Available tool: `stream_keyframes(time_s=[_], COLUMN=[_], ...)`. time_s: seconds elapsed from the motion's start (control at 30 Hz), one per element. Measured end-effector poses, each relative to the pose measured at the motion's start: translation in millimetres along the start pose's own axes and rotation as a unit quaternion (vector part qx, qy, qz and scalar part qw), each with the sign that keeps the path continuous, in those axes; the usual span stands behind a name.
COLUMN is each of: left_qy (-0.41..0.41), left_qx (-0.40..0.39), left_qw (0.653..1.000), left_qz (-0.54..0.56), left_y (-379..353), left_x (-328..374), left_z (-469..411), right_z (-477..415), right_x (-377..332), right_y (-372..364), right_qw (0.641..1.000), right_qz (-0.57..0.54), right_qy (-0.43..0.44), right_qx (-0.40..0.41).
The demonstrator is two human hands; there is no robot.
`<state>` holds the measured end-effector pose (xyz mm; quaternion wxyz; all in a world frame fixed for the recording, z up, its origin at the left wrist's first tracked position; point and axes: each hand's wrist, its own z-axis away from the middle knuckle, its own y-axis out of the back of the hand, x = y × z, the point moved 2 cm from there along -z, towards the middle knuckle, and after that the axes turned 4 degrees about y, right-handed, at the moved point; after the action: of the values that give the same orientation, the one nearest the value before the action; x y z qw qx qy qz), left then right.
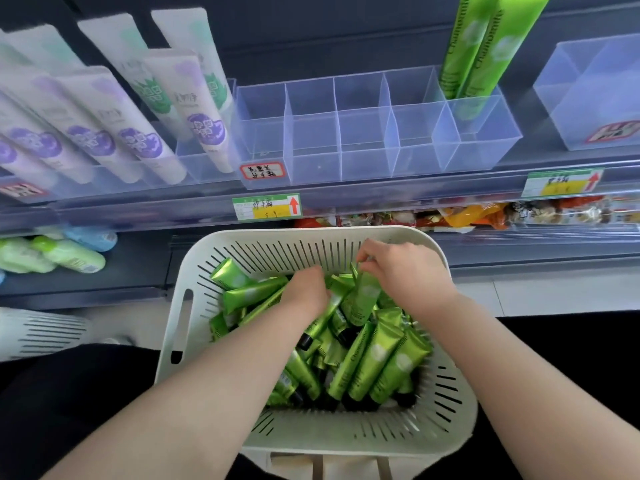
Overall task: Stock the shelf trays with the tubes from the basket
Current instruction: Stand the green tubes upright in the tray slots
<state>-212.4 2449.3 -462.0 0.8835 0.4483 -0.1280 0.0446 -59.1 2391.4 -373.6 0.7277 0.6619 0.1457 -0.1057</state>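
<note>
A white slotted basket [194,289] sits in front of me, holding several green tubes with black caps [377,362]. My right hand [405,271] pinches the crimped end of one green tube [362,299], which stands tilted above the pile. My left hand [304,292] reaches down into the pile with its fingers curled among the tubes; what they hold is hidden. On the shelf above stands a clear divided tray [363,140]. Two green tubes [474,46] stand in its back right compartment.
White tubes with purple and green labels [145,109] fill the trays at left. Another clear tray [595,95] stands at right. Price tags [266,207] line the shelf edge. The lower shelf holds pale bottles [65,254] at left and snack packets [485,216] at right.
</note>
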Motion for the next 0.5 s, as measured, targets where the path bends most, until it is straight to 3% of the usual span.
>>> stream_keyframes(time_s=[0.1, 0.3, 0.5], left_qy=[0.013, 0.038, 0.046], left_qx=[-0.005, -0.002, -0.015], left_qw=[0.999, 0.998, 0.998], left_qz=[-0.03, -0.046, -0.041], left_y=[-9, -14, -9], left_x=[9, 11, -2], left_z=[-3, -7, 1], right_z=[3, 2, 5], right_x=[-1, 5, 4], right_y=[-10, -23, -24], right_qw=[0.999, 0.995, 0.992], right_qz=[0.024, -0.083, -0.109], right_qy=[0.022, -0.023, -0.037], right_qx=[-0.023, -0.046, -0.052])
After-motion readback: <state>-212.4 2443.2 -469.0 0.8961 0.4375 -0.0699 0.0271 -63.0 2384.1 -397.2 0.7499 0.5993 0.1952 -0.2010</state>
